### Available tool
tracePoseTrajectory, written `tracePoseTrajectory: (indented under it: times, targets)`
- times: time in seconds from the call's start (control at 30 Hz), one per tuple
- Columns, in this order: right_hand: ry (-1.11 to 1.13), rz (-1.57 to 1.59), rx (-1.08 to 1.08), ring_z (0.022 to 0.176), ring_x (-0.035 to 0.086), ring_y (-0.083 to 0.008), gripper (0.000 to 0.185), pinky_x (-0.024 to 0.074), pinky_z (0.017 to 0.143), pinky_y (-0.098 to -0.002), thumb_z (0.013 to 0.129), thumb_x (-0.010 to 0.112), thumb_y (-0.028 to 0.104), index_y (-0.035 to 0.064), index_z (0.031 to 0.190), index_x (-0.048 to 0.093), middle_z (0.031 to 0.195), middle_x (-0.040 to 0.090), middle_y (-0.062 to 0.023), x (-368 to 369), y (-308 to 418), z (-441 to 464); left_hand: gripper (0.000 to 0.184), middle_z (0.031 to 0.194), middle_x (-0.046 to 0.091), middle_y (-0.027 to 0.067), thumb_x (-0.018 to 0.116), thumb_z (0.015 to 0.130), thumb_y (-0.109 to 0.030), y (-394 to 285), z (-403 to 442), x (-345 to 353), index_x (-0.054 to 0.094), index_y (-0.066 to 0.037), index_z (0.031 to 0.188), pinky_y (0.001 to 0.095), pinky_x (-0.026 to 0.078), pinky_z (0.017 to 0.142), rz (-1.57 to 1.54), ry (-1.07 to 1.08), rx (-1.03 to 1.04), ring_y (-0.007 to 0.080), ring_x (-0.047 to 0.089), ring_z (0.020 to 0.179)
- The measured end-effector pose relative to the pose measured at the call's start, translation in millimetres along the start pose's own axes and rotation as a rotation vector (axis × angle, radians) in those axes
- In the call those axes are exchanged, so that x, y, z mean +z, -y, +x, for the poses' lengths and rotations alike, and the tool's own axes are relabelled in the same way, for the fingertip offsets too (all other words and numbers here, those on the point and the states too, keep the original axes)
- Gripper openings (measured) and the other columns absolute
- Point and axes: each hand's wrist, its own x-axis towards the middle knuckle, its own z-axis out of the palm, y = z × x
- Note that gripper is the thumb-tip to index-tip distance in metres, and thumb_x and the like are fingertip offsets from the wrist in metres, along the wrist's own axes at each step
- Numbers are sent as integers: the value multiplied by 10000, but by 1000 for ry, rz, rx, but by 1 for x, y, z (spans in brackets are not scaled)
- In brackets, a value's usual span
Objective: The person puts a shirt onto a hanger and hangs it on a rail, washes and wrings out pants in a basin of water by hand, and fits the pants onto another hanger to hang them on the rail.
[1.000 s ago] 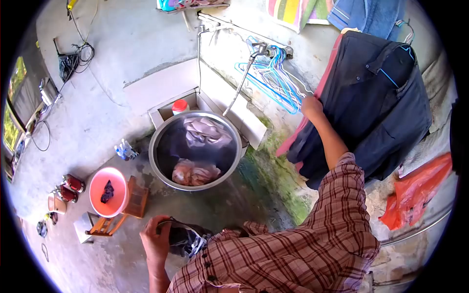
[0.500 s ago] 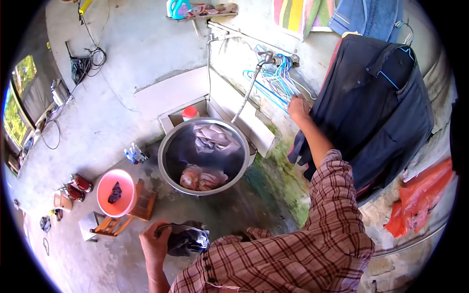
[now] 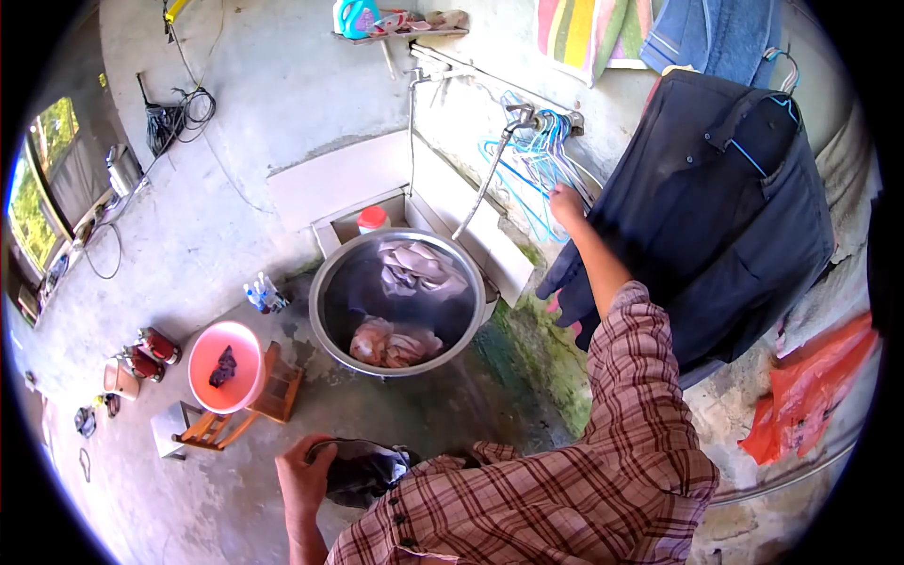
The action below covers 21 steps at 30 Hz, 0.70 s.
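My left hand (image 3: 306,473) is closed on the edge of a dark piece of clothing (image 3: 363,471), which hangs bunched low in front of my checked shirt. At the wall, my right hand (image 3: 568,205) has its fingers closed at the lower part of a bunch of blue and white clothes hangers (image 3: 539,155). The hangers hang from the tap pipe; exactly which one I grip is hidden. A large metal basin (image 3: 320,320) between my hands holds dark water and two bundles of wet, pale cloth (image 3: 419,268).
Dark clothes (image 3: 687,217) hang close beside my right arm. A pink basin (image 3: 250,391) with a small dark cloth rests on a wooden chair (image 3: 212,431). A hose (image 3: 485,184) runs from the tap to the basin. An orange-red plastic bag (image 3: 810,391) hangs at right.
My right hand has shifted slightly down and left against the hangers, and their lower ends have tilted downward. The left hand still holds the dark clothing. The view has shifted slightly.
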Motion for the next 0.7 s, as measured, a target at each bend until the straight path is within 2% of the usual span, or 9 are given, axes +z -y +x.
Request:
tracePoseTrajectory:
  times: [0.03, 0.13, 0.23, 0.33, 0.43, 0.53, 0.63, 0.7]
  targets:
    - [-16, 106, 18, 825, 630, -393, 283, 482, 740, -461, 849, 617, 294, 13, 867, 644, 868, 666, -220, -3, 5, -2, 155, 725, 675, 95, 680, 777, -66, 0, 0, 0, 700, 16, 907, 272, 501, 674, -6, 3, -7, 118, 625, 692]
    - [-91, 148, -108, 799, 621, -393, 282, 464, 693, -461, 848, 620, 294, 13, 855, 650, 872, 660, -229, -3, 3, 0, 155, 728, 679, 99, 682, 777, -71, -2, 0, 0, 701, 16, 905, 274, 503, 675, -4, 15, -12, 118, 628, 695]
    - [-34, 249, 49, 800, 626, -384, 271, 474, 696, -451, 836, 630, 292, 25, 857, 671, 841, 660, -210, -3, 1, 4, 158, 735, 684, 108, 686, 776, -76, -1, 1, 0, 701, 15, 903, 277, 505, 676, 10, 30, -7, 121, 634, 695]
    - [-126, 2, -55, 926, 623, -388, 262, 482, 838, -452, 845, 600, 271, 30, 892, 691, 945, 668, -211, -38, 20, -12, 160, 741, 687, 117, 689, 775, -79, -1, 3, 1, 702, 14, 904, 279, 507, 676, 31, 42, 7, 127, 641, 694]
    - [-40, 53, 92, 990, 624, -370, 263, 473, 894, -432, 841, 606, 264, 41, 943, 700, 1004, 672, -198, -46, 22, -9, 163, 745, 689, 121, 690, 774, -82, -5, 5, 1, 704, 11, 907, 281, 508, 675, 57, 55, 17, 133, 646, 693]
    - [-6, 3, 103, 1027, 621, -365, 264, 479, 895, -434, 839, 607, 250, 77, 1016, 697, 1040, 666, -197, -49, 22, -6, 166, 743, 690, 122, 692, 773, -84, -6, 7, 3, 707, 9, 910, 280, 509, 673, 64, 65, 20, 135, 648, 690]
    - [-43, -126, 14, 882, 643, -378, 241, 498, 781, -456, 847, 609, 264, 76, 984, 672, 953, 664, -203, -42, 13, -3, 168, 741, 690, 122, 695, 772, -86, -3, 8, 5, 709, 7, 911, 279, 509, 672, 40, 78, 8, 137, 650, 689]
    - [-114, -41, 34, 883, 642, -382, 247, 493, 786, -466, 855, 605, 262, 97, 1033, 654, 940, 665, -208, -41, 10, -10, 169, 740, 690, 123, 697, 771, -88, -2, 7, 6, 710, 7, 911, 278, 509, 672, 29, 82, 2, 139, 652, 689]
